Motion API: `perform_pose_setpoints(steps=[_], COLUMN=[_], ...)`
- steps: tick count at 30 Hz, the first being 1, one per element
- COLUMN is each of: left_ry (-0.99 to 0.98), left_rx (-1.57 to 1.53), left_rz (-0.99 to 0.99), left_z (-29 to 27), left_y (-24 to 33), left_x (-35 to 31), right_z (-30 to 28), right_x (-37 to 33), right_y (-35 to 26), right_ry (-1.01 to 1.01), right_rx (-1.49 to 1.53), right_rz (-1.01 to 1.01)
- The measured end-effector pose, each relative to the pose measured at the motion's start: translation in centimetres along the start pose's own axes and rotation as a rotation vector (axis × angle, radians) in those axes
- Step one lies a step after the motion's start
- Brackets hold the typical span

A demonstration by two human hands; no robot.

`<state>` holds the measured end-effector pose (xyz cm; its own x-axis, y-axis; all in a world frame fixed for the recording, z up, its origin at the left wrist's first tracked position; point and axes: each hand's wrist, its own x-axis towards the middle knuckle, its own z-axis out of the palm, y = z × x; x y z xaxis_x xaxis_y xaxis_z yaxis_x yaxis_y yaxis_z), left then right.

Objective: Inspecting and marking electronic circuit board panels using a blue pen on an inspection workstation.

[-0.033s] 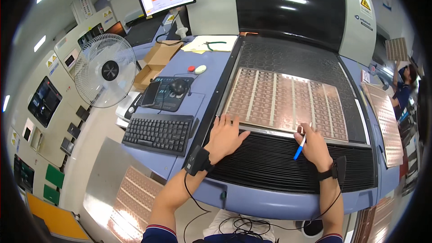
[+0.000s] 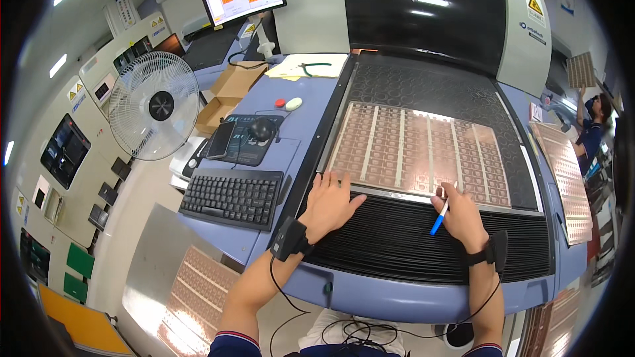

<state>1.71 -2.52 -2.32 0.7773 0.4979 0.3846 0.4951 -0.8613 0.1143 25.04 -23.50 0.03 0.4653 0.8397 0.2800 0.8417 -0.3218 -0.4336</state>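
A copper-coloured circuit board panel, patterned with rows of small units, lies flat on the black bed of a machine. My left hand rests at its near left corner, fingers spread and stretched out, holding nothing. Close to the panel's near edge on the right, my right hand is closed around a white marker pen. The pen's blue end points down and toward me; its other end is hidden by the fingers. Black ribbed bellows lie below both hands.
Left of the bed are a black keyboard, a dark mouse, a phone and pliers on paper. A fan stands further left. More panels lie at the right, where another person holds one up.
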Motion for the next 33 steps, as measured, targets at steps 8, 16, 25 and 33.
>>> perform_pose_setpoints(steps=[8,16,25,33], left_ry=[-0.194,0.032,0.165,0.276], left_rx=[-0.024,-0.201,0.215,-0.233], left_rz=[-0.226,-0.318,-0.693,-0.306], left_z=[-3.8,-10.6,-9.3,-9.4], left_y=[-0.7,-1.9,-17.2,-4.6], left_x=[0.7,-3.7,-18.4,-8.1], right_z=[-0.6,-0.3,1.7,1.5], right_x=[-0.3,-0.7,-1.2,-0.9], right_y=[-2.2,-1.8,-0.1,-0.1], right_ry=[-0.118,-0.076,0.017,0.101], right_rx=[-0.064,0.029,-0.027,-0.011], right_rz=[0.015,0.051,-0.026,-0.133])
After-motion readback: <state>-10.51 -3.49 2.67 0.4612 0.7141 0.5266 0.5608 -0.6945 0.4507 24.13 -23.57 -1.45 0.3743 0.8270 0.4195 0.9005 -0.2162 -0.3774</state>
